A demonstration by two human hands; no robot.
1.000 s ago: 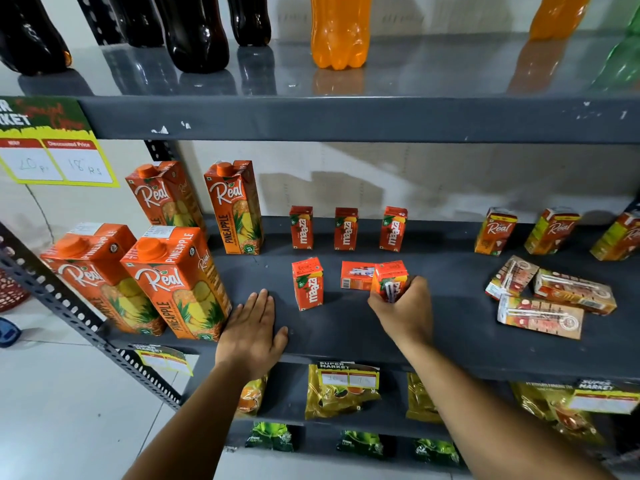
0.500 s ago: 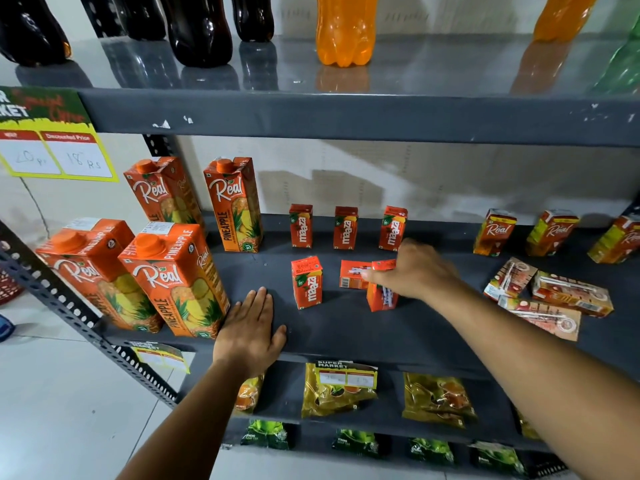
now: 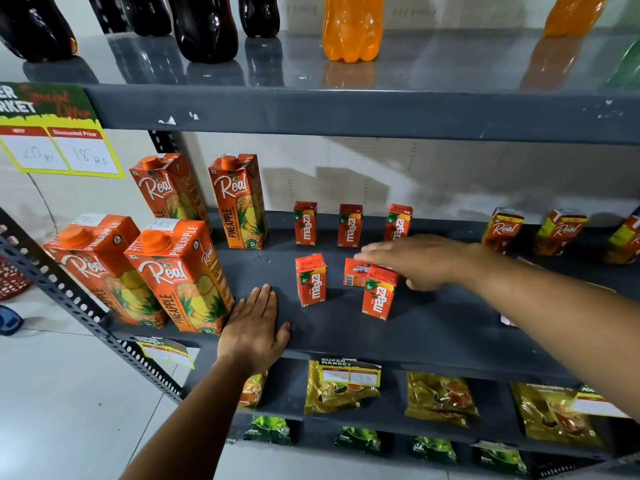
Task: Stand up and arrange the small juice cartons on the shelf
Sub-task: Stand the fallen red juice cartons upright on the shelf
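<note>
Three small red Maaza cartons stand in a back row (image 3: 350,225) on the dark grey shelf (image 3: 433,327). In front, one carton (image 3: 310,279) stands upright at the left, another (image 3: 378,293) stands to its right, and a third (image 3: 355,272) lies on its side behind that one. My right hand (image 3: 420,259) reaches over the lying carton, fingers spread and touching its top; it grips nothing. My left hand (image 3: 255,329) rests flat on the shelf's front edge.
Tall Real pineapple cartons (image 3: 178,277) stand at the left of the shelf. Small Real cartons (image 3: 502,230) stand at the back right. Soda bottles (image 3: 351,27) line the shelf above; packets (image 3: 341,388) fill the shelf below.
My right hand has let go of the carton it stood upright and reached left over the lying carton. My left hand has stayed put.
</note>
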